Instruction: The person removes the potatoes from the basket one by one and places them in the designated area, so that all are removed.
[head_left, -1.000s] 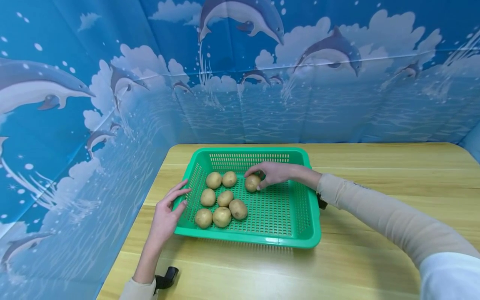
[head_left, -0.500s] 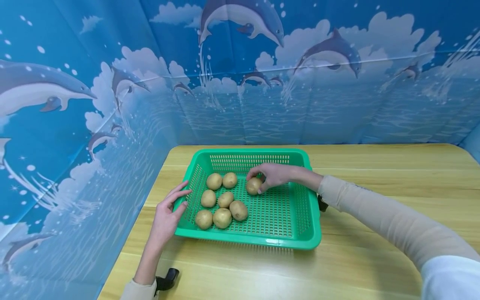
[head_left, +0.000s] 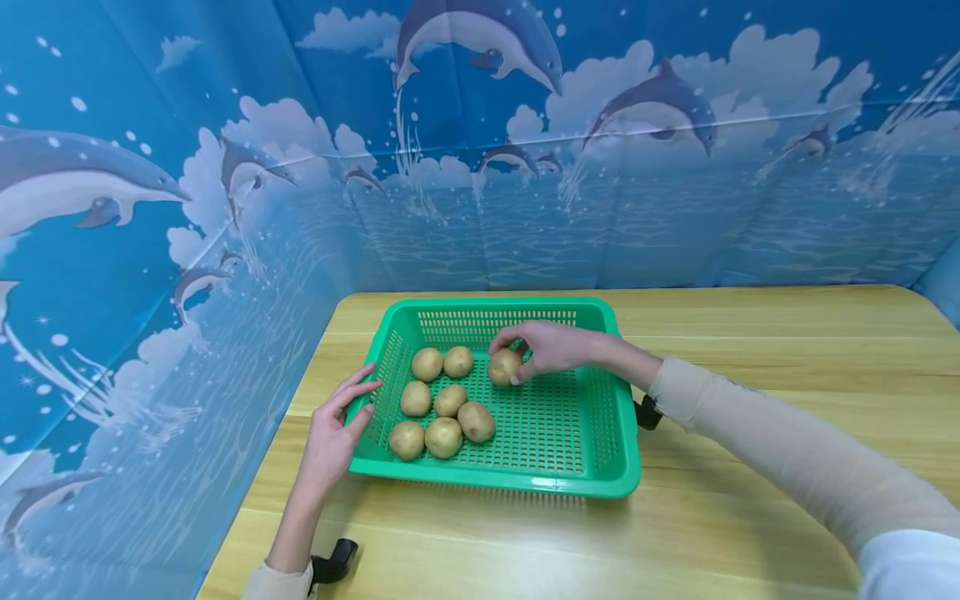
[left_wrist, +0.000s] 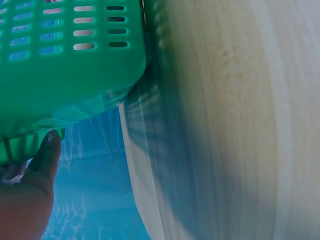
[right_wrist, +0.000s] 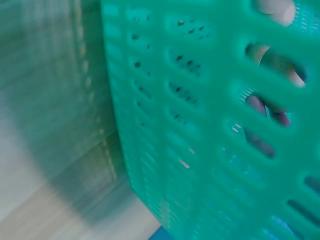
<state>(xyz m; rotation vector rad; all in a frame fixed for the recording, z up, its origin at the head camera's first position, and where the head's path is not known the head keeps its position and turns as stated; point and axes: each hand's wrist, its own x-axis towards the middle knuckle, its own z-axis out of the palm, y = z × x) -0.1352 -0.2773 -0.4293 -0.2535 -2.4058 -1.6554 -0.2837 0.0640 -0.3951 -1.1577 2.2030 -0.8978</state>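
Observation:
A green slotted plastic basket (head_left: pixel 495 483) stands on the table with several potatoes (head_left: pixel 444 437) grouped in its left part. My right hand (head_left: pixel 553 346) reaches over the right rim and pinches one more potato (head_left: pixel 503 367) between thumb and fingers. That potato is at or near the basket floor; whether it touches is unclear. My left hand (head_left: pixel 333 429) lies at the left rim, fingers spread and mostly straight across it. In the left wrist view a digit of the left hand (left_wrist: pixel 30 200) touches the rim from outside. Through the slots in the right wrist view, only bits of fingers show.
The wooden table (head_left: pixel 765 350) extends to the right and in front of the basket. Blue dolphin-printed cloth (head_left: pixel 480 225) hangs behind and to the left. A black wrist mount (head_left: pixel 335 562) sits on the left wrist, another (head_left: pixel 647 412) on the right.
The right hand keeps its grip on the potato, which shifts slightly right, then back left. The right forearm and sleeve have moved a little to the right. Left hand and basket stay in place.

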